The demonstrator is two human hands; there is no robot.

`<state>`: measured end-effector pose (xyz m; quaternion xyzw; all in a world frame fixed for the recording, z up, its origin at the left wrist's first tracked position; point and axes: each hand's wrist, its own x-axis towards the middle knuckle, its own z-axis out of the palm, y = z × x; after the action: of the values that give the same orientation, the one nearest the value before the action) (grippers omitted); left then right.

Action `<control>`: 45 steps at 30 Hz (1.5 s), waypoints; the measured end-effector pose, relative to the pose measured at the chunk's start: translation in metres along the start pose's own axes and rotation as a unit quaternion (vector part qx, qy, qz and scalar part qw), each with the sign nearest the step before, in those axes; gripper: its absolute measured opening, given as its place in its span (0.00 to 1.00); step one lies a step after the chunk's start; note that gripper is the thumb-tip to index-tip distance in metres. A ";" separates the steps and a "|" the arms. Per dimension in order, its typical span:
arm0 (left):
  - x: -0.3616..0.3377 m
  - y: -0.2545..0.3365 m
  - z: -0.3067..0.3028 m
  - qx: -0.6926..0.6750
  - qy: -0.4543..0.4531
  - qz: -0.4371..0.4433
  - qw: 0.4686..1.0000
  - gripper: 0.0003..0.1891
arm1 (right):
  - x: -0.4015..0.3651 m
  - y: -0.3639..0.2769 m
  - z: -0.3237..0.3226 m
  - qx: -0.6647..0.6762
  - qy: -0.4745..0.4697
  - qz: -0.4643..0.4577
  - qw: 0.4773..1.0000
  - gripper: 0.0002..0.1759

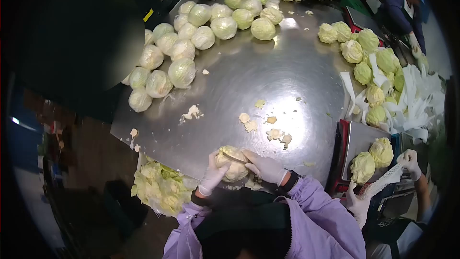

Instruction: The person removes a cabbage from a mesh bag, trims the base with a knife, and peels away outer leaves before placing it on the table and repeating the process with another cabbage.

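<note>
Head view: cabbage (pixel 232 169) sits at near edge of steel table (pixel 268 81), centre. Left hand (pixel 211 176) gloved, fingers curled round cabbage's left side, gripping it. Right hand (pixel 265 168) gloved, fingers closed on knife (pixel 234 158), blade lying across top of cabbage. Leaf scraps (pixel 268 127) on table just beyond. Heap of trimmed leaves (pixel 158 187) below table edge, near left. Wrapped cabbages (pixel 191 33) piled far left, green unwrapped ones (pixel 364 57) far right. Near right: tray (pixel 359 136) with two cabbages (pixel 362 167), another person's gloved hand (pixel 408 162) holding plastic film (pixel 383 182)
</note>
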<state>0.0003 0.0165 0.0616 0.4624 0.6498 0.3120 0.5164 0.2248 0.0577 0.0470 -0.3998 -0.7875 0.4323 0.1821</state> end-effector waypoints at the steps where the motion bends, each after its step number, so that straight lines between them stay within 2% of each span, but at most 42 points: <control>1: -0.001 -0.005 -0.001 -0.004 0.008 -0.004 1.000 0.33 | 0.004 -0.003 0.003 -0.023 -0.032 0.022 0.999 0.30; 5: -0.003 -0.002 -0.005 -0.030 -0.004 0.015 0.999 0.31 | 0.015 -0.013 0.007 -0.019 -0.062 0.061 0.996 0.31; 8: 0.000 -0.009 -0.005 0.009 -0.006 0.071 0.997 0.34 | 0.017 -0.014 0.009 -0.030 -0.024 0.043 0.998 0.30; 10: 0.002 -0.018 -0.005 0.023 -0.007 0.072 0.997 0.35 | 0.018 -0.005 0.013 -0.004 0.039 -0.033 0.999 0.28; 12: 0.005 -0.026 -0.004 0.036 -0.007 0.075 0.996 0.35 | 0.019 -0.010 0.011 -0.007 0.042 -0.013 0.999 0.26; 15: 0.009 -0.031 -0.007 -0.015 -0.013 0.076 0.997 0.36 | 0.025 -0.011 0.009 -0.006 0.055 0.011 0.998 0.23; 17: 0.007 -0.030 -0.007 0.062 -0.008 0.105 0.992 0.36 | 0.030 -0.005 0.010 -0.001 0.069 0.023 0.997 0.22; 19: 0.004 -0.025 -0.002 0.062 -0.003 0.106 0.992 0.35 | 0.037 0.012 0.008 -0.005 0.058 0.068 0.996 0.20; 21: 0.000 -0.020 -0.001 0.058 0.004 0.106 0.993 0.35 | 0.040 0.005 0.006 0.013 0.077 0.045 0.996 0.20; 23: -0.002 -0.017 -0.003 -0.027 -0.013 0.061 0.998 0.35 | 0.040 -0.007 0.004 -0.046 0.073 0.032 0.996 0.20; 24: -0.002 -0.018 -0.005 -0.026 -0.013 0.062 0.998 0.35 | 0.042 -0.008 0.004 -0.046 0.074 0.031 0.996 0.20; 27: -0.010 -0.024 -0.009 -0.052 -0.017 0.061 0.997 0.36 | 0.048 0.001 0.008 -0.020 0.036 0.082 0.996 0.22; 29: -0.022 -0.028 -0.011 0.033 -0.031 0.139 0.989 0.38 | 0.060 0.048 0.016 -0.057 -0.021 0.145 0.988 0.24; 30: -0.026 -0.043 -0.012 0.046 -0.038 0.180 0.982 0.38 | 0.058 0.071 0.027 -0.045 0.028 0.092 0.994 0.24; 31: -0.031 -0.056 -0.012 0.043 -0.028 0.201 0.978 0.38 | 0.063 0.068 0.023 -0.046 0.029 0.087 0.995 0.24; 33: -0.040 -0.069 -0.012 -0.001 -0.017 0.169 0.985 0.38 | 0.055 0.047 0.020 0.074 -0.004 0.062 0.995 0.35; 34: -0.044 -0.066 -0.011 -0.001 -0.018 0.163 0.986 0.38 | 0.052 0.022 0.014 0.165 -0.053 0.085 0.981 0.44; 35: -0.044 -0.056 -0.010 -0.021 -0.022 0.153 0.988 0.38 | 0.048 -0.001 0.008 0.164 -0.057 0.084 0.981 0.44; 37: -0.042 -0.041 -0.010 -0.042 -0.022 0.145 0.988 0.38 | 0.043 -0.033 0.001 -0.062 -0.083 -0.034 0.994 0.47; 38: -0.044 -0.035 -0.011 -0.070 -0.034 0.093 0.993 0.38 | 0.041 -0.037 0.007 -0.113 -0.061 -0.041 0.991 0.40; 39: -0.044 -0.033 -0.010 -0.098 -0.048 0.042 0.993 0.38 | 0.041 -0.031 0.010 -0.114 -0.060 -0.041 0.991 0.40; 41: -0.042 -0.035 -0.006 -0.062 -0.030 0.080 0.994 0.37 | 0.049 -0.016 0.015 -0.083 0.039 -0.035 0.995 0.29; 42: -0.041 -0.036 -0.004 -0.025 -0.009 0.114 0.993 0.37 | 0.050 -0.015 0.018 -0.093 0.078 -0.051 0.991 0.18; 45: -0.035 -0.035 0.000 0.037 0.018 0.144 0.989 0.36 | 0.061 -0.004 0.021 -0.137 0.039 -0.005 0.990 0.15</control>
<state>-0.0079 -0.0291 0.0442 0.5642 0.5965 0.3675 0.4368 0.1718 0.0935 0.0352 -0.4335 -0.8335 0.3038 0.1583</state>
